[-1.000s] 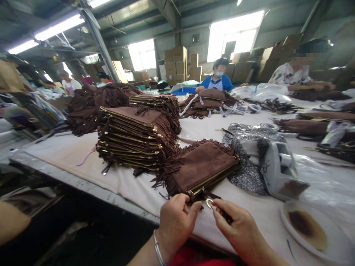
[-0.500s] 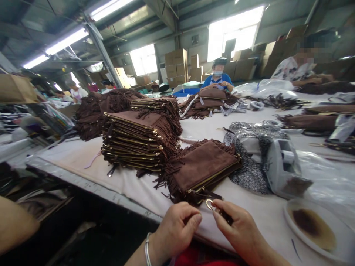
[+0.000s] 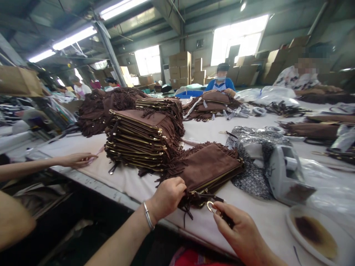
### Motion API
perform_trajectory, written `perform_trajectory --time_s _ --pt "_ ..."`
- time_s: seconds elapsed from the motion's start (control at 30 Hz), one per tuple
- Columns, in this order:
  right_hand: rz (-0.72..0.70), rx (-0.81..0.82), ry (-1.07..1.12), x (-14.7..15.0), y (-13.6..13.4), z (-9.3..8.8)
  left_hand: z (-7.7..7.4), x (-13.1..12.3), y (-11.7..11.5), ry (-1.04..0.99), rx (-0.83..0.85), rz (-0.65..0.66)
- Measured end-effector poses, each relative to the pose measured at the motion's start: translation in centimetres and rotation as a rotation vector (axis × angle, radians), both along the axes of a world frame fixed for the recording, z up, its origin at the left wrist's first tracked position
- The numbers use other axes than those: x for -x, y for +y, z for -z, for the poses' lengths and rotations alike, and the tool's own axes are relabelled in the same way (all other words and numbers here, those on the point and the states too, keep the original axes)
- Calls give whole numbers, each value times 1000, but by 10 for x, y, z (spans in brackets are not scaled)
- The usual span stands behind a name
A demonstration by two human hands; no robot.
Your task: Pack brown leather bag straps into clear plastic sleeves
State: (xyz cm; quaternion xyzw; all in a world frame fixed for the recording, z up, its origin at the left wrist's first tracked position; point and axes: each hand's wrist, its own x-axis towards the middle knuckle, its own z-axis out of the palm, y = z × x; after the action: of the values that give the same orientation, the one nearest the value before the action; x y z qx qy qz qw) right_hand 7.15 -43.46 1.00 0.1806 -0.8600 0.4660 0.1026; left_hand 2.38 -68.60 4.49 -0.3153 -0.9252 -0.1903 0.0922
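A brown fringed bag (image 3: 212, 162) with a gold zipper lies flat in front of me. My left hand (image 3: 169, 193), a silver bangle on its wrist, is closed at the bag's near left corner, against its fringe. What its fingers pinch is hidden. Lower right, my right hand (image 3: 235, 220) grips a gold metal clasp (image 3: 210, 206), its ring sticking out past the fingertips. Dark strap-like material shows inside that palm. A stack of similar brown bags (image 3: 135, 142), zipper edges towards me, stands left of the single bag.
A tape dispenser (image 3: 288, 173) stands on the right beside black-and-white fabric (image 3: 249, 166). In front of it sits a white dish (image 3: 294, 221) with brown residue. Another person's hand (image 3: 79, 160) reaches over the table's left edge. More brown bags (image 3: 213, 103) lie farther back.
My left hand has moved left and up, from beside my right hand to the bag's corner. The right hand still holds the clasp. Another person's arm has come in from the left.
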Motion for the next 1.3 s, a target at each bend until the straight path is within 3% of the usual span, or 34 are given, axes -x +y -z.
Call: perform_trajectory --time_s 0.13,0.27,0.33,0.43,0.5,0.6,0.7,0.8,0.93,1.1,1.2,1.3 --pt "13 26 5 1 -3 -10 -27 18 1 -31 -52 115" --pt "53 74 44 12 -4 -27 -45 30 26 -165 -237 133" --pt "72 91 33 22 -3 -32 -40 34 39 -299 -308 126" --pt "76 76 -13 37 1 -31 -19 37 52 -492 -416 108" --pt "88 42 -21 43 1 -27 -4 35 53 -484 -484 73" --pt "111 -19 53 49 -2 -23 13 24 53 -188 -488 23" --pt "103 -63 155 52 -9 -21 26 8 56 164 -374 -23" --pt "104 -86 212 54 -14 -21 37 -3 63 317 -300 -93" --pt "108 -110 230 55 -12 -20 38 -2 69 291 -311 -190" --pt "101 -110 251 51 -6 -21 25 5 66 196 -322 -122" --pt "101 -96 265 49 -7 -23 23 5 66 281 -213 -107" --pt "112 -108 256 49 -10 -25 26 4 73 337 -88 -175"
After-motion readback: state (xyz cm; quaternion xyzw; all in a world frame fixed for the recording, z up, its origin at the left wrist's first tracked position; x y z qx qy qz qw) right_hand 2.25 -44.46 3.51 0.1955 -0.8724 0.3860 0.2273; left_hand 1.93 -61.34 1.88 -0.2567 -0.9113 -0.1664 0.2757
